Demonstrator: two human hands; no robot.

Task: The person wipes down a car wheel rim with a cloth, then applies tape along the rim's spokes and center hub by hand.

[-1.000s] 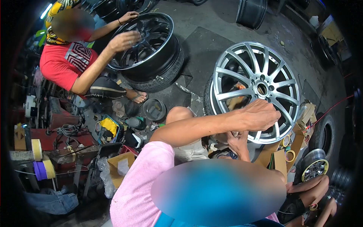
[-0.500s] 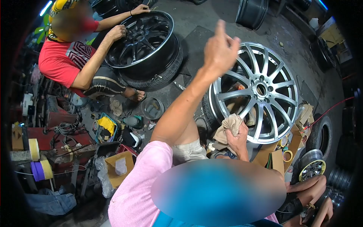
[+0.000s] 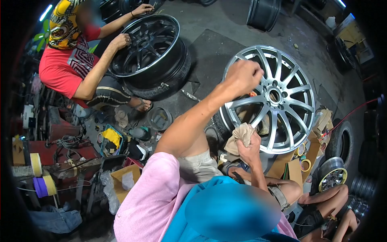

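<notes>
A silver multi-spoke wheel rim (image 3: pixel 284 105) lies tilted on a tyre in front of me. My left hand (image 3: pixel 244 76) is raised over the rim's upper left edge, its fingers curled; whether anything is between them is hidden. In my right hand (image 3: pixel 250 149) is a crumpled beige cloth (image 3: pixel 238 139), by the rim's lower left edge. Something orange shows between the spokes.
A person in a red shirt (image 3: pixel 60 74) sits at the upper left, hands on a dark rim (image 3: pixel 175 30) over a tyre. Tape rolls (image 3: pixel 305 165) and cardboard lie at the right, near another person's legs (image 3: pixel 328 198). A bowl (image 3: pixel 159 119) stands left of my knee.
My left hand first swung up and left off the lower spokes with a finger stretched out, then came down a little, fingers curled. The cloth in my right hand has come into view.
</notes>
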